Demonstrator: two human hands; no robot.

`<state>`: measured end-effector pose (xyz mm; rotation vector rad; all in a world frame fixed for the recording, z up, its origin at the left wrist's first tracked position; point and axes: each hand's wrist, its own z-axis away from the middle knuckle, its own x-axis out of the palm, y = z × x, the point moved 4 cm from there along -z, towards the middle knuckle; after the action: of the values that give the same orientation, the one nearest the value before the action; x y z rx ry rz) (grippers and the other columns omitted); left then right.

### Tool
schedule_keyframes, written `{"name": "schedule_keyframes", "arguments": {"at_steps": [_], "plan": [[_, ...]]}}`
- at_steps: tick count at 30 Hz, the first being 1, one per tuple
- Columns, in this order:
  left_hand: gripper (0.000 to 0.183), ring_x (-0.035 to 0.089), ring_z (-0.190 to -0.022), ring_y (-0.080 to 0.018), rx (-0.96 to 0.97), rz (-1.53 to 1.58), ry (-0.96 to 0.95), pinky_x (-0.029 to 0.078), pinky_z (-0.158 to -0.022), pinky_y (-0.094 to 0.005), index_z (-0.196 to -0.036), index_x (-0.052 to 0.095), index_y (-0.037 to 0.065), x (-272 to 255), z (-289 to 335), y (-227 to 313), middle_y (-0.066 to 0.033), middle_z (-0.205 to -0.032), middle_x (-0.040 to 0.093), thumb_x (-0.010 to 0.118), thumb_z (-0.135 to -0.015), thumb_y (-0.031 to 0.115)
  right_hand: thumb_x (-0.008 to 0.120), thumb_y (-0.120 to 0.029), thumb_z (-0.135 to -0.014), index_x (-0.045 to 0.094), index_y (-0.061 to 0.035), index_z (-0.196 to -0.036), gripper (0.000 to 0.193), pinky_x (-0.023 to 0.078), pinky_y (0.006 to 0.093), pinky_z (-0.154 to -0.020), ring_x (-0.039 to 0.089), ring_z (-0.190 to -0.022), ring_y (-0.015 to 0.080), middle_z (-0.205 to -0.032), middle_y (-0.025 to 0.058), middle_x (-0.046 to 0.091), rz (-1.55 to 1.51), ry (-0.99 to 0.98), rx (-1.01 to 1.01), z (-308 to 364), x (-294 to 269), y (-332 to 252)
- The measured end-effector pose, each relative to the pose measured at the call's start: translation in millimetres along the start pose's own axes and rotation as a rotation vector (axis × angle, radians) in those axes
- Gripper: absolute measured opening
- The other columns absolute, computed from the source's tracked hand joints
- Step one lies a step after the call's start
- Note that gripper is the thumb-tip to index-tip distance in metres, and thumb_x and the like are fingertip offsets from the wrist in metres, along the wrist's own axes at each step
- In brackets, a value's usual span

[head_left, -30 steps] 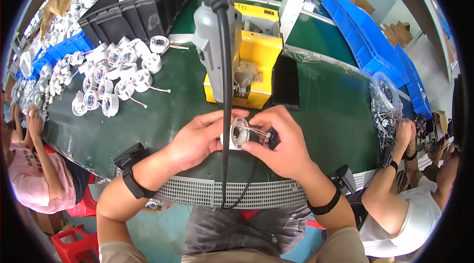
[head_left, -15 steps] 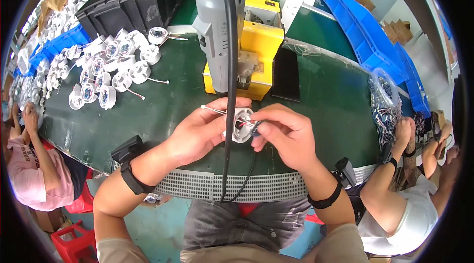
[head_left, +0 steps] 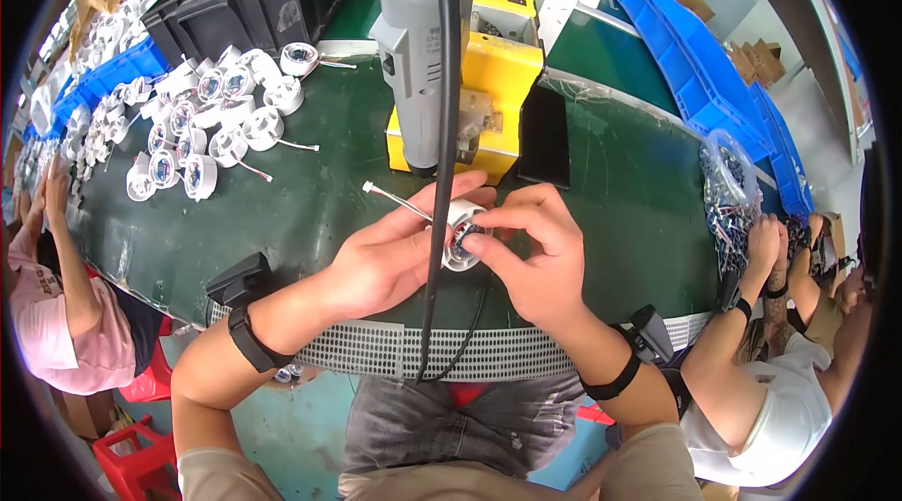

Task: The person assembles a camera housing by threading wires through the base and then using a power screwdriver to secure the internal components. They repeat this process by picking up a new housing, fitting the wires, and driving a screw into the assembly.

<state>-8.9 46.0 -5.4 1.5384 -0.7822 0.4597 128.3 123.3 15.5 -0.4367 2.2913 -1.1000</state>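
Observation:
Above the near edge of the green table, my left hand (head_left: 383,261) is closed round a small round white plastic housing (head_left: 458,211). A thin wire lead (head_left: 399,202) with a white plug sticks out from it toward the upper left. Inside the housing's open face sits a dark round circuit board (head_left: 463,240). My right hand (head_left: 540,257) pinches at the board's edge with thumb and forefinger, against the housing's rim. A black cable (head_left: 442,125) hangs in front and covers part of my left fingertips.
A grey power tool (head_left: 411,69) hangs before a yellow machine (head_left: 507,78), beside a black flat slab (head_left: 544,139). White housings (head_left: 225,144) cluster at left near a black crate (head_left: 254,17). Blue trays (head_left: 691,59) and a wire bundle (head_left: 728,210) are at right. Co-workers sit on both sides.
The circuit board, tilted outside the housing before, now lies in its opening. My right fingers have moved left over it. The wire lead has swung up and left.

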Motion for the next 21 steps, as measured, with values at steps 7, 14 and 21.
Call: {"name": "schedule_keyframes", "arguments": {"at_steps": [7, 14, 21], "plan": [[0.068, 0.03, -0.138, -0.0267, 0.056, -0.052, -0.051, 0.024, -0.114, -0.0416, -0.152, 0.01, 0.006, 5, -2, -2, -0.0155, -0.153, 0.021, 0.048, -0.099, 0.026, 0.071, 0.007, -0.079, 0.057, 0.001, -0.105, 0.03, 0.051, 0.029, -0.081, 0.059, -0.096, 0.0156, -0.107, 0.0101, 0.057, -0.405, 0.058, 0.281, 2, 12, 3], [0.062, 0.05, -0.119, -0.0169, -0.118, -0.588, 0.103, 0.045, -0.101, -0.0376, -0.149, 0.021, 0.002, -6, -2, -1, -0.011, -0.134, 0.048, 0.053, -0.097, 0.012, 0.068, 0.008, -0.08, 0.056, 0.003, -0.106, 0.029, 0.052, 0.029, -0.083, 0.061, -0.096, 0.0164, -0.106, 0.0094, 0.058, -0.405, -0.056, 0.319, 0, 8, 21], [0.042, 0.062, -0.092, -0.0119, -0.052, -0.564, 0.217, 0.057, -0.079, -0.0286, -0.134, 0.043, -0.003, -10, -2, 4, -0.0077, -0.107, 0.061, 0.052, -0.094, 0.003, 0.071, -0.003, -0.082, 0.064, 0.0033, -0.101, 0.021, 0.053, 0.0271, -0.071, 0.064, -0.081, 0.0142, -0.095, 0.0097, 0.065, -0.077, 0.104, 0.075, -21, 1, 13]]}}
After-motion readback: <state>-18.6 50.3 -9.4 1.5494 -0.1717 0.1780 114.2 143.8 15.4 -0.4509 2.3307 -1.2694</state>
